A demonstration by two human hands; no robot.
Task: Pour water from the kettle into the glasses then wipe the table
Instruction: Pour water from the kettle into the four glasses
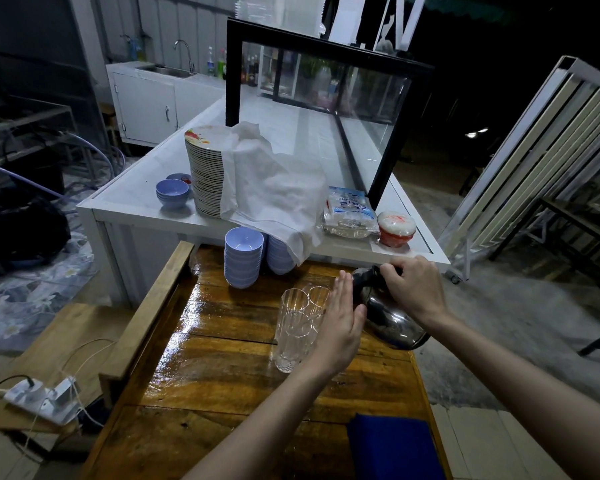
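Note:
A shiny steel kettle (390,323) stands at the right edge of the glossy wooden table (222,362). My right hand (414,289) is closed around its black handle at the top. My left hand (342,327) is flat with fingers straight, its palm against the kettle's left side. Just left of that hand stand clear ribbed glasses: a near one (293,334) and another behind it (317,299), both looking empty. A dark blue cloth (394,445) lies on the table's near right corner.
Two stacks of lilac bowls (242,258) stand at the table's far end. Behind it a white counter (136,199) carries a plate stack (205,171), white cloth, packets and a glass case. A power strip (42,398) with cables lies on the bench to the left.

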